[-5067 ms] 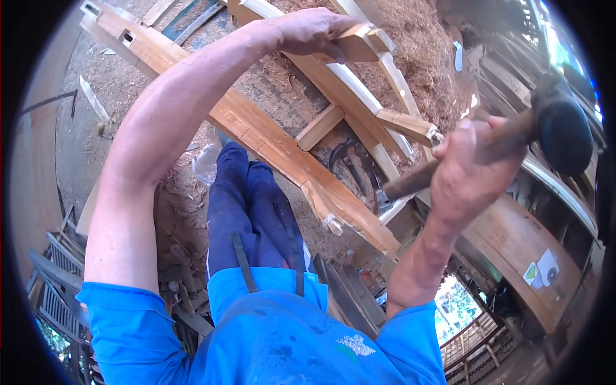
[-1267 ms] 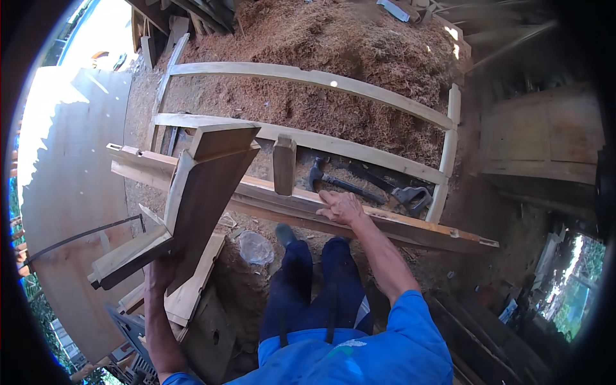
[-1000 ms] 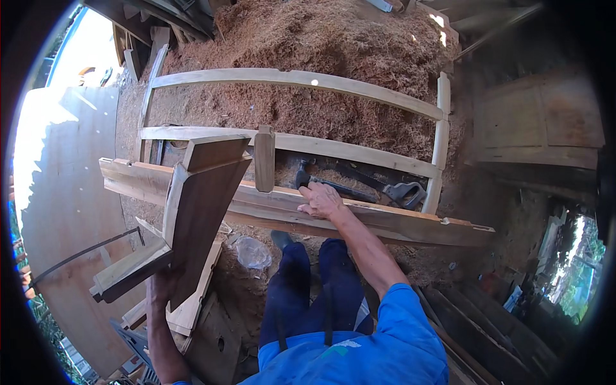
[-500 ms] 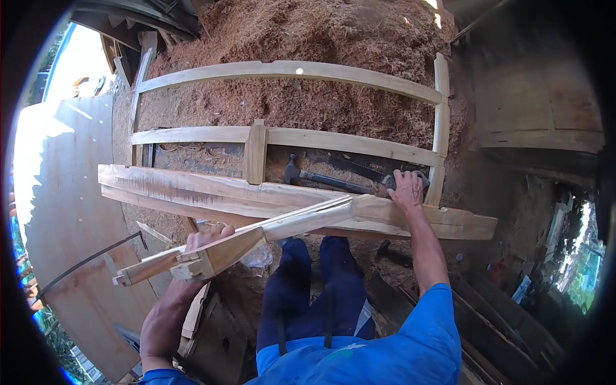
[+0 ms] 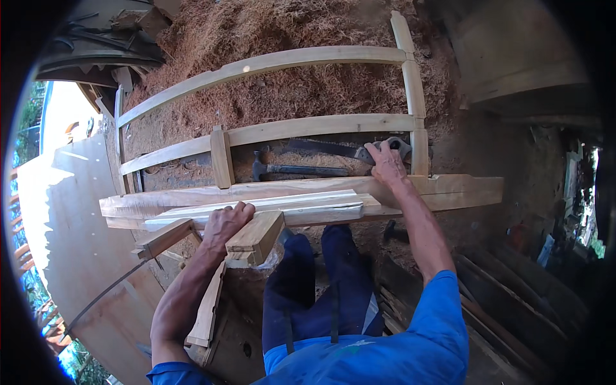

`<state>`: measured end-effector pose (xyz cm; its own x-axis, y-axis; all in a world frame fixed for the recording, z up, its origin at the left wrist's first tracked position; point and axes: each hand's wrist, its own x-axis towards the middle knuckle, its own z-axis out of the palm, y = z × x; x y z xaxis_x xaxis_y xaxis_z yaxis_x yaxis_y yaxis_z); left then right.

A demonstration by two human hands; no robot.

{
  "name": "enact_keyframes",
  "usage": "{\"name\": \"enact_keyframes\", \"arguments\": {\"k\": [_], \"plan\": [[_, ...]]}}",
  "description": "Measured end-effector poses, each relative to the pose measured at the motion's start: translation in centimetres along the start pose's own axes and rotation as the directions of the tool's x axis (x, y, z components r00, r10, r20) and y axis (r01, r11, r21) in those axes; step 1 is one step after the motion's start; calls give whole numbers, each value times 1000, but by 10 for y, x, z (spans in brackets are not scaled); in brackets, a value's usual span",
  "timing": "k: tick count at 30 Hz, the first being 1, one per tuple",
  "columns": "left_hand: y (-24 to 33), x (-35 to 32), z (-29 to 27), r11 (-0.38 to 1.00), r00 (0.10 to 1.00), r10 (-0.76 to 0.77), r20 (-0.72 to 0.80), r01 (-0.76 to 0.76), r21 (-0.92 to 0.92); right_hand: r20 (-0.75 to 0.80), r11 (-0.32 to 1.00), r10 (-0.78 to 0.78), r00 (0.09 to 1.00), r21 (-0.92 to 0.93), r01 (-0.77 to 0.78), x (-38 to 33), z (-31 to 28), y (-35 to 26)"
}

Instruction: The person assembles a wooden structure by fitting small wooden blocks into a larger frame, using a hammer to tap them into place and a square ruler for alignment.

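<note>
The left hand (image 5: 226, 221) is gripping a small wooden assembly (image 5: 253, 239), its fingers closed over the top where a pale planed board (image 5: 256, 206) is lying across the long beam (image 5: 308, 192). The long axis of this board is running left to right, along the beam. The right hand (image 5: 387, 163) is reaching further away, over the beam, and its fingers are resting spread and narrow on the handle of a hand saw (image 5: 333, 149); whether they are gripping it I cannot tell. A hammer (image 5: 295, 171) is lying just beside the saw, between the beam and the curved rail (image 5: 308, 128), nearer to the right hand.
</note>
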<state>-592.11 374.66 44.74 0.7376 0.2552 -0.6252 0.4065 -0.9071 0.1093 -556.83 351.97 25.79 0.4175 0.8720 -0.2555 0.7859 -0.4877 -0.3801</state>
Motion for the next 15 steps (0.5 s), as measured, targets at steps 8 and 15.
{"name": "enact_keyframes", "arguments": {"k": [8,15], "plan": [[32,23,-5,1000,1000,-7,2,7,11,-172,950,-107,979,272,151,-7,-12,15],[60,38,5,897,884,83,-460,-268,-352,32,994,17,999,-106,-13,7,-30,9]]}}
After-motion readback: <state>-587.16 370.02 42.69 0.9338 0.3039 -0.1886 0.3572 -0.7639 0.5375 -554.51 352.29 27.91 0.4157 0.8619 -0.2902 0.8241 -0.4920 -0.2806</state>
